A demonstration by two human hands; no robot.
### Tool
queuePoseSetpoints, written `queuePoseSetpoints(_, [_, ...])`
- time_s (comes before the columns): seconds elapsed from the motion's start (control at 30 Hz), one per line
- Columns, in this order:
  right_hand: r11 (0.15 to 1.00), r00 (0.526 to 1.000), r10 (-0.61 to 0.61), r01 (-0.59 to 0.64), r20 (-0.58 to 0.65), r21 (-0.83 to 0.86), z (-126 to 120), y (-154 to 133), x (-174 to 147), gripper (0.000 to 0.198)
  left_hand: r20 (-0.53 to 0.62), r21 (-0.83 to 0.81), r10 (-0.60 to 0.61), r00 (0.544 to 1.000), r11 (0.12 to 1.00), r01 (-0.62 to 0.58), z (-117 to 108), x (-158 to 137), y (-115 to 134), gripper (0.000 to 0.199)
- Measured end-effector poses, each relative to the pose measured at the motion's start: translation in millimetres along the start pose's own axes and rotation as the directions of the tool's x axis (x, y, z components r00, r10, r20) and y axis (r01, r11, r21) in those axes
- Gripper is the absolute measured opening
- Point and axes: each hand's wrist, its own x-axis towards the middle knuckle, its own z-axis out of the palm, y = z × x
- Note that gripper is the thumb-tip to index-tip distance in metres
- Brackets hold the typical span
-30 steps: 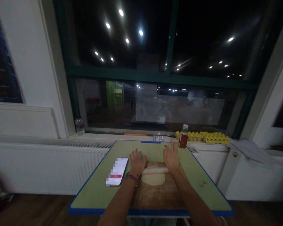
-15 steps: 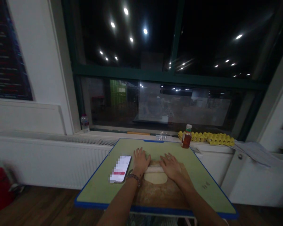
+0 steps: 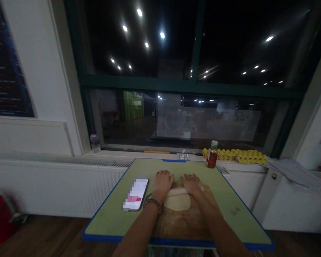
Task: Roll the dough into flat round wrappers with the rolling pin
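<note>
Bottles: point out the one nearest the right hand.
The red-brown bottle at the far right corner of the table; the clear bottle stands farther off, at left.

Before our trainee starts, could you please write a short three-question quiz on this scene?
1. True or false: the phone lies to the left of the left hand.
2. What lies between the left hand and the right hand?
A) a bottle
B) a rolling pin
C) an egg tray
3. What does the dough lie on?

Key: 1. True. 2. B. 3. The brown board.
</note>
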Motion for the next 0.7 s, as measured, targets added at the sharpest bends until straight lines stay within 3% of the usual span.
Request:
queuePoseSetpoints(0.13, [1.000,1.000,0.021,-0.021,0.002,-0.022,-2,-4,-3,0.035,0.097,0.002,0.016,0.995,1.000,-0.016,-3,-11,5,0.039])
queuePoseSetpoints(0.27, [0.999,1.000,0.028,-0.028,-0.001,-0.037,1,-1,-29,0.034,0.205,-0.013,0.099,0.974,0.995,-0.098,-8,-30,11,0.036])
queuePoseSetpoints(0.47, [1.000,0.987,-0.006,0.007,-0.158,0.005,12,2,-66,0.043,0.127,-0.040,0.071,0.989,0.997,-0.066,-9,-49,23,0.043])
queuePoseSetpoints(0.6, [0.996,0.986,0.077,-0.069,-0.150,0.054,12,-5,-52,0.041,0.126,-0.057,0.055,0.990,0.997,-0.048,-2,-40,18,0.046])
queuePoseSetpoints(0.7, [0.992,0.983,0.045,-0.024,-0.178,0.123,11,-4,-36,0.036,0.116,-0.053,0.028,0.993,0.998,-0.022,1,-24,12,0.047])
